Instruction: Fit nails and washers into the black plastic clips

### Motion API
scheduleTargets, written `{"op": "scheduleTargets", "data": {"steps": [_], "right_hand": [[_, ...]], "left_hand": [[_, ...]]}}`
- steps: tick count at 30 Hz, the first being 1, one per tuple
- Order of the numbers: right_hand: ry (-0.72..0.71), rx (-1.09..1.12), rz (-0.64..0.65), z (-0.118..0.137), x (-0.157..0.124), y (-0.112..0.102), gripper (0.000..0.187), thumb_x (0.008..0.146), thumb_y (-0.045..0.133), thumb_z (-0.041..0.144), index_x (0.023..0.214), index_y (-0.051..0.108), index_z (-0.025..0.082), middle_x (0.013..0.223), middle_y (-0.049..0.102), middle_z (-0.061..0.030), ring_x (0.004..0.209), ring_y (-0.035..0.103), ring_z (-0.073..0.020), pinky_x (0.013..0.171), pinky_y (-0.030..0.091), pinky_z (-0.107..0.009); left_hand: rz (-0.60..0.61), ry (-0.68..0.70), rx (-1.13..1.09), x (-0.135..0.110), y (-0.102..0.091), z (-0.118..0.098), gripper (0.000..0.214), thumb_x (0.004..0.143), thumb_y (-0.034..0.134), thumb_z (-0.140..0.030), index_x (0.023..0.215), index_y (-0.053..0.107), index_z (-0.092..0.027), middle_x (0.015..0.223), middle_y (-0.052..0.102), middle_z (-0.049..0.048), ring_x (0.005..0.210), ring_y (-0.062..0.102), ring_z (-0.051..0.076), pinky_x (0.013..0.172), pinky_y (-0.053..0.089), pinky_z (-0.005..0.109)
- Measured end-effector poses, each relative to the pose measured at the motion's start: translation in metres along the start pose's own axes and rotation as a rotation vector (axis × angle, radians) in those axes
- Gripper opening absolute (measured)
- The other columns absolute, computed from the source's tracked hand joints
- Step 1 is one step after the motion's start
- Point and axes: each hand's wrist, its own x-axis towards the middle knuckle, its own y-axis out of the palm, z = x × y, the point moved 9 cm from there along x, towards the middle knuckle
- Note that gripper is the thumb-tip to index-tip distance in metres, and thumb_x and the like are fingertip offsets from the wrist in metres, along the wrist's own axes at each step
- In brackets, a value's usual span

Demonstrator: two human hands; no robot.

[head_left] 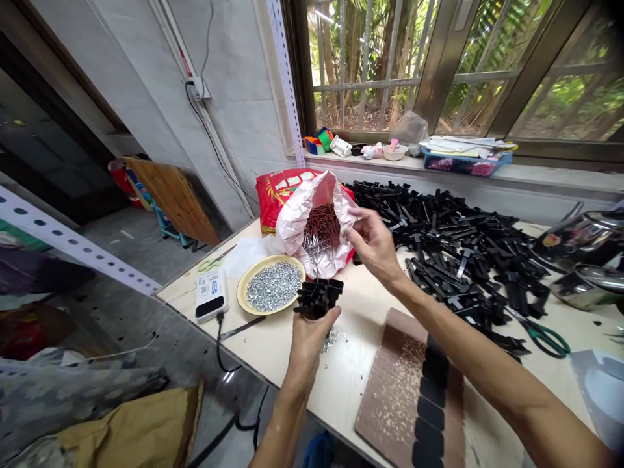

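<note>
My left hand [314,325] is closed around a bundle of black plastic parts [319,298], held upright over the table in front of the bag. Thin silver pins stand up just behind the bundle, by the bag's mouth. With thumb and fingers my right hand [373,244] pinches the white inner rim of the red bag [287,224]. Inside it lie many reddish-brown screw-like rods [322,224], with silver ones at the front. Left of the bundle, a yellow plate [242,300] holds a heap of small silver metal pieces [273,286].
Black plastic parts [439,227] form a large pile at the back right. A brown board [385,403] with black pads lies at front right. Green-handled scissors [548,341] and shiny pots [585,240] are farther right. A white power bank [211,292] sits near the left edge.
</note>
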Motion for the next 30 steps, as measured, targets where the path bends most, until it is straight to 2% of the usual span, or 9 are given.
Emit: {"op": "scheduleTargets", "data": {"steps": [3, 7, 13, 17, 19, 21, 23, 26, 30], "right_hand": [[-0.021, 0.089, 0.003, 0.039, -0.022, -0.021, 0.040, 0.087, 0.057, 0.035, 0.122, 0.040, 0.026, 0.085, 0.058, 0.0003, 0.075, 0.060, -0.0134, 0.071, 0.050, -0.028], [-0.076, 0.011, 0.065, 0.057, -0.048, -0.017, 0.021, 0.087, 0.059, 0.033, 0.105, 0.051, 0.025, 0.095, 0.060, -0.0024, 0.083, 0.062, -0.0141, 0.079, 0.051, -0.031], [-0.124, -0.076, 0.246, 0.053, -0.049, -0.001, 0.016, 0.088, 0.058, 0.033, 0.099, 0.059, 0.021, 0.091, 0.065, -0.0021, 0.085, 0.061, -0.0142, 0.082, 0.046, -0.031], [-0.046, -0.168, 0.172, 0.016, -0.026, -0.006, 0.023, 0.093, 0.049, 0.034, 0.108, 0.059, 0.020, 0.102, 0.065, -0.0047, 0.093, 0.059, -0.0144, 0.083, 0.044, -0.028], [-0.018, -0.440, 0.236, -0.015, -0.015, 0.009, 0.021, 0.093, 0.049, 0.032, 0.100, 0.064, 0.019, 0.100, 0.066, -0.0049, 0.094, 0.057, -0.0162, 0.085, 0.041, -0.028], [0.005, -0.729, 0.416, -0.051, -0.010, 0.039, 0.022, 0.094, 0.048, 0.031, 0.098, 0.066, 0.021, 0.100, 0.067, -0.0050, 0.095, 0.056, -0.0176, 0.083, 0.039, -0.028], [0.023, -0.888, 0.565, -0.082, -0.009, 0.070, 0.025, 0.095, 0.044, 0.026, 0.101, 0.066, 0.019, 0.101, 0.066, -0.0077, 0.093, 0.056, -0.0185, 0.078, 0.038, -0.028], [-0.012, -0.912, 0.679, -0.106, -0.008, 0.110, 0.026, 0.093, 0.042, 0.016, 0.095, 0.068, 0.014, 0.100, 0.066, -0.0128, 0.093, 0.055, -0.0206, 0.076, 0.038, -0.030], [-0.141, -0.856, 0.796, -0.114, -0.010, 0.147, 0.021, 0.089, 0.048, 0.013, 0.085, 0.068, 0.014, 0.098, 0.067, -0.0120, 0.101, 0.052, -0.0221, 0.090, 0.031, -0.035]], "left_hand": [[0.032, 0.046, 0.046, -0.001, 0.009, -0.006, 0.034, 0.057, 0.076, -0.027, 0.087, 0.073, -0.012, 0.083, 0.072, 0.0076, 0.079, 0.065, 0.021, 0.074, 0.049, 0.030], [0.059, 0.093, 0.118, -0.005, 0.019, -0.011, 0.028, 0.058, 0.074, -0.026, 0.083, 0.072, -0.012, 0.075, 0.071, 0.0047, 0.075, 0.064, 0.021, 0.067, 0.049, 0.029], [0.043, 0.124, 0.181, -0.010, 0.016, -0.022, 0.030, 0.060, 0.072, -0.027, 0.086, 0.071, -0.012, 0.074, 0.071, 0.0040, 0.073, 0.064, 0.021, 0.066, 0.048, 0.029], [-0.031, 0.112, 0.151, -0.016, 0.000, -0.032, 0.034, 0.060, 0.073, -0.029, 0.089, 0.071, -0.012, 0.080, 0.072, 0.0055, 0.080, 0.065, 0.023, 0.073, 0.049, 0.031], [-0.079, 0.092, 0.156, -0.018, -0.009, -0.035, 0.033, 0.059, 0.074, -0.030, 0.086, 0.071, -0.012, 0.077, 0.072, 0.0056, 0.080, 0.066, 0.024, 0.073, 0.050, 0.032], [-0.124, 0.082, 0.172, -0.017, -0.018, -0.039, 0.033, 0.057, 0.076, -0.031, 0.085, 0.071, -0.013, 0.078, 0.073, 0.0061, 0.081, 0.066, 0.025, 0.075, 0.050, 0.033], [-0.154, 0.088, 0.170, -0.014, -0.026, -0.041, 0.036, 0.057, 0.076, -0.030, 0.089, 0.071, -0.013, 0.084, 0.073, 0.0076, 0.086, 0.066, 0.026, 0.079, 0.050, 0.035], [-0.192, 0.081, 0.136, -0.007, -0.036, -0.039, 0.040, 0.057, 0.077, -0.030, 0.092, 0.070, -0.012, 0.092, 0.073, 0.0105, 0.091, 0.066, 0.027, 0.086, 0.048, 0.037], [-0.167, 0.008, 0.061, -0.001, -0.038, -0.023, 0.050, 0.055, 0.080, -0.030, 0.099, 0.069, -0.010, 0.098, 0.072, 0.0122, 0.095, 0.065, 0.027, 0.088, 0.048, 0.038]]}}
